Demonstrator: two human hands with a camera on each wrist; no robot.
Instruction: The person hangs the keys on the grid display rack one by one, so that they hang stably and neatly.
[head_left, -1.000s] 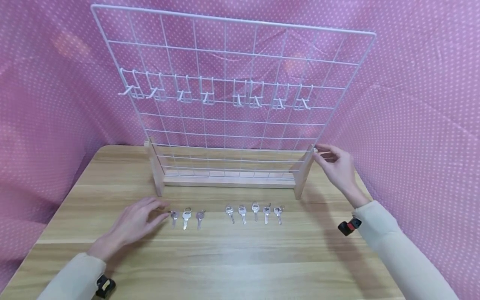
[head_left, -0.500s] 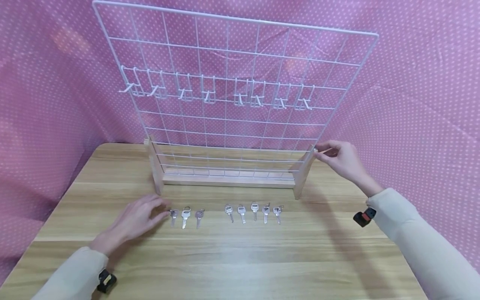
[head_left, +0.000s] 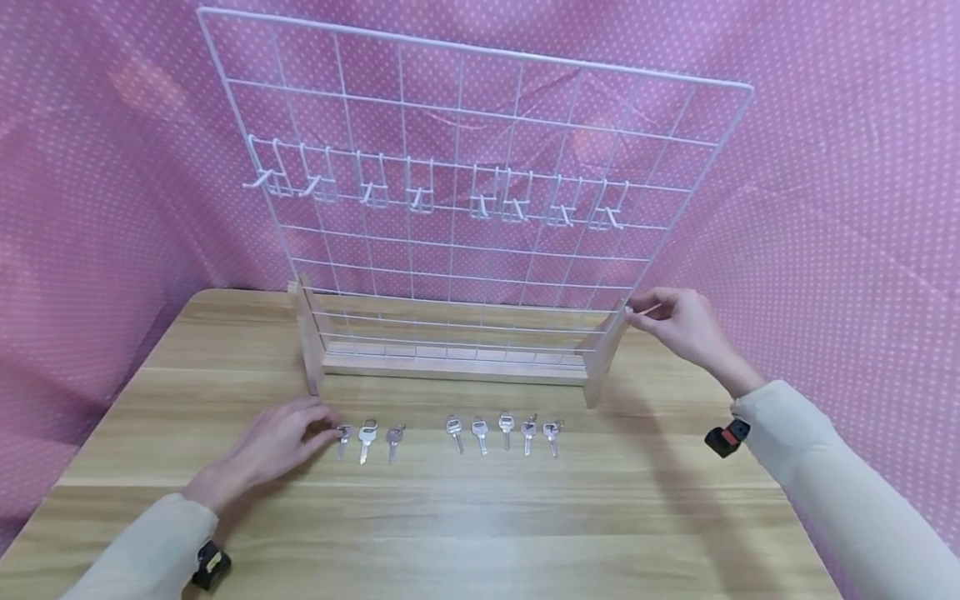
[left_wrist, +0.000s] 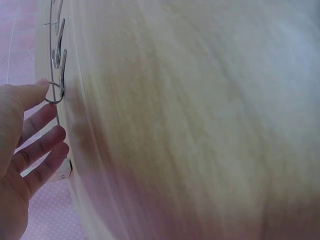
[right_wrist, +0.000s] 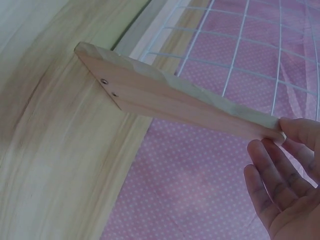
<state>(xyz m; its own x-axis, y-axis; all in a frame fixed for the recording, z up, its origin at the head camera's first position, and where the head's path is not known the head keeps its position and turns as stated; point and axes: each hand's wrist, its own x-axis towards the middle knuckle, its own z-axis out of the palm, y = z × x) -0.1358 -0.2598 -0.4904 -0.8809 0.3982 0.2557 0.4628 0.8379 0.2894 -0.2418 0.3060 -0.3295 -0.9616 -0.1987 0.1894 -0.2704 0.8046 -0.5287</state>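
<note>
Several silver keys lie in a row on the wooden table, in two groups. At the left end of the row, my left hand has thumb and fingertips at the ring of the outermost key. In the left wrist view that thin metal ring sits between thumb and finger, the other fingers loosely spread. Behind the keys stands a white wire grid rack on a wooden base. My right hand pinches the top of its right wooden side support.
White hooks hang in a line across the upper half of the grid, sticking out forward. The left wooden side support stands behind the left hand. Pink dotted cloth surrounds the table at the back and sides.
My right forearm has swung outward to the right while the fingers stay at the side support. The left hand stays at the leftmost key. The head view has shifted slightly.
</note>
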